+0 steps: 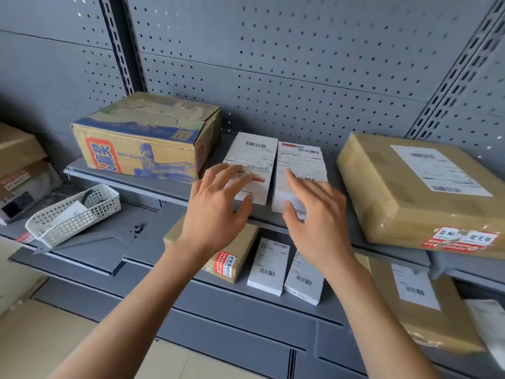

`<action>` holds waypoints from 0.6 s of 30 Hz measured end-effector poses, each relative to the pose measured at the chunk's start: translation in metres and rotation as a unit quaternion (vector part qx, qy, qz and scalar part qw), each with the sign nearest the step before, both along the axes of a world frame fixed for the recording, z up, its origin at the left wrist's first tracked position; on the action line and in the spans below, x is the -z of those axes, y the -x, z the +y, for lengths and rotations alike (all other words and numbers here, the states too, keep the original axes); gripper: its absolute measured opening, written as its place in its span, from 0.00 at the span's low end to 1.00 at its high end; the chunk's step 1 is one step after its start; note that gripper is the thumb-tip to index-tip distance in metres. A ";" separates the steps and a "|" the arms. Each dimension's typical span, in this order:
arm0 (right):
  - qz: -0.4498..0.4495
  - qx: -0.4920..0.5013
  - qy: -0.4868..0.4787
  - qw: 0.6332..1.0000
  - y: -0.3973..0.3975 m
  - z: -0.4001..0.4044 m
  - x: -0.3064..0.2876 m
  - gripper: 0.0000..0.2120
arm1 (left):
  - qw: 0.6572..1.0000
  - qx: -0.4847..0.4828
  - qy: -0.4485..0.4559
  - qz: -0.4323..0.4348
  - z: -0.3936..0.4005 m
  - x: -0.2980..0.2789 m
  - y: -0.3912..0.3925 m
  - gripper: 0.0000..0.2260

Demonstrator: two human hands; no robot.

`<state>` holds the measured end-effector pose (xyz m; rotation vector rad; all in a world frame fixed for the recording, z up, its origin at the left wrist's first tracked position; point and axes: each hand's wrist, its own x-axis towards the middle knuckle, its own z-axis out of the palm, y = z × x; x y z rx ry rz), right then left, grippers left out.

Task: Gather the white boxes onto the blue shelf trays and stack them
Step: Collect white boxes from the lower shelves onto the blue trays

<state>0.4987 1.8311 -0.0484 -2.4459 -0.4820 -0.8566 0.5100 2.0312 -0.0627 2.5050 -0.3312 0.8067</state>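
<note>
Two white boxes with barcode labels lie side by side on the upper blue-grey shelf tray (322, 214): the left white box (255, 157) and the right white box (299, 162). My left hand (218, 206) rests its spread fingers on the near end of the left box. My right hand (314, 212) lies with spread fingers on the near end of the right box. Neither box is lifted. Two more white boxes lie flat on the lower shelf, one (269, 265) beside the other (303, 280), below my wrists.
A printed cardboard carton (144, 138) stands left of the white boxes and a taped brown parcel (410, 187) right of them. On the lower shelf are a small brown box (226, 261), another brown parcel (415, 305) and a white mesh basket (73, 214).
</note>
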 end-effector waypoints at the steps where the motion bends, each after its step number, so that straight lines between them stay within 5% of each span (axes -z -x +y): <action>1: -0.004 0.012 -0.008 1.000 0.003 0.001 0.000 0.23 | 1.000 0.007 -0.001 -0.003 0.004 0.000 0.001 0.16; 10: -0.034 0.139 -0.030 0.989 0.028 0.021 0.016 0.19 | 0.999 0.018 0.022 -0.027 0.013 -0.009 0.008 0.13; 18: -0.056 0.177 -0.026 0.982 0.020 0.034 0.029 0.14 | 0.999 0.029 -0.028 -0.023 0.014 0.000 -0.003 0.28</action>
